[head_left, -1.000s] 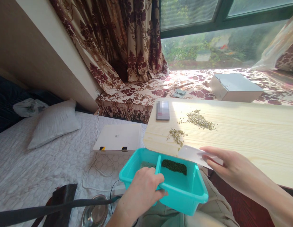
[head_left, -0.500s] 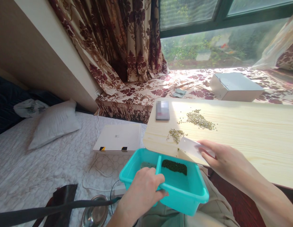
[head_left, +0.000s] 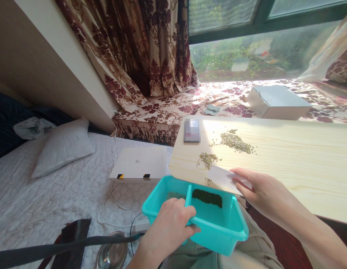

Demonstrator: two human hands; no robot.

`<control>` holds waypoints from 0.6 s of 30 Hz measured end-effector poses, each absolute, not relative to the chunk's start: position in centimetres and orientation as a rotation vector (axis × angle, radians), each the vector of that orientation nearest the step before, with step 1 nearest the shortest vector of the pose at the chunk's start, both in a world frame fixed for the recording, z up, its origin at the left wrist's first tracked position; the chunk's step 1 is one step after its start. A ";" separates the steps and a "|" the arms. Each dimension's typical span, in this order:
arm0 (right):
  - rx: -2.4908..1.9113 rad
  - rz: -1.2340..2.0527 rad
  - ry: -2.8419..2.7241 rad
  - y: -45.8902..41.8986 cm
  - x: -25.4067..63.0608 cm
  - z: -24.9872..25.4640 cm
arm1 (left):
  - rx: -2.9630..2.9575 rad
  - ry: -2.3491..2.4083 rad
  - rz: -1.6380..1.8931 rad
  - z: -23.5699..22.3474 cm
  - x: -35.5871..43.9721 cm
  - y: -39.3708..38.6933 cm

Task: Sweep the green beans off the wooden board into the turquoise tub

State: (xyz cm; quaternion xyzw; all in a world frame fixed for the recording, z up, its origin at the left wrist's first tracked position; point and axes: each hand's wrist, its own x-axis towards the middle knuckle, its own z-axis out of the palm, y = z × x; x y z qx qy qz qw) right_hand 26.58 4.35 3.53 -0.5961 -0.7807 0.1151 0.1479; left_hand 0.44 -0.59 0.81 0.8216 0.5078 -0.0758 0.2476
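Note:
My left hand (head_left: 173,220) grips the near wall of a turquoise two-compartment plastic box (head_left: 229,239), which is held against the table's edge. Dark green beans (head_left: 207,198) lie in its right compartment; a few small bits show in the left one, partly behind my hand. Between the fingers and thumb of my right hand (head_left: 254,185) is a flat white card (head_left: 222,178), its edge low over the tabletop. Just beyond the card sits a small pile of pale greenish seeds (head_left: 208,160). A larger patch of such seeds (head_left: 237,143) spreads farther back.
A dark-edged small box (head_left: 192,130), its top blurred, stands at the back left corner of the wooden table (head_left: 296,160). On the bed at left are a white flat box (head_left: 139,162), cables and a metal bowl (head_left: 113,250). A white box (head_left: 279,102) rests on the window ledge.
My right hand has drawn the white card slightly left and toward the table's near edge, with a few seeds by it. My left hand and the turquoise box stay nearly still.

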 end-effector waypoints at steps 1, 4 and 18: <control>-1.695 0.361 -2.247 4.2 26.4 3.6 | 2.240 1.384 -0.209 0.8 0.4 -0.6; -1.664 0.412 -2.236 4.1 26.0 3.8 | 2.245 1.384 -0.215 0.8 0.4 -0.6; -1.640 0.388 -2.285 3.8 25.7 4.1 | 2.244 1.376 -0.232 1.1 0.3 -0.5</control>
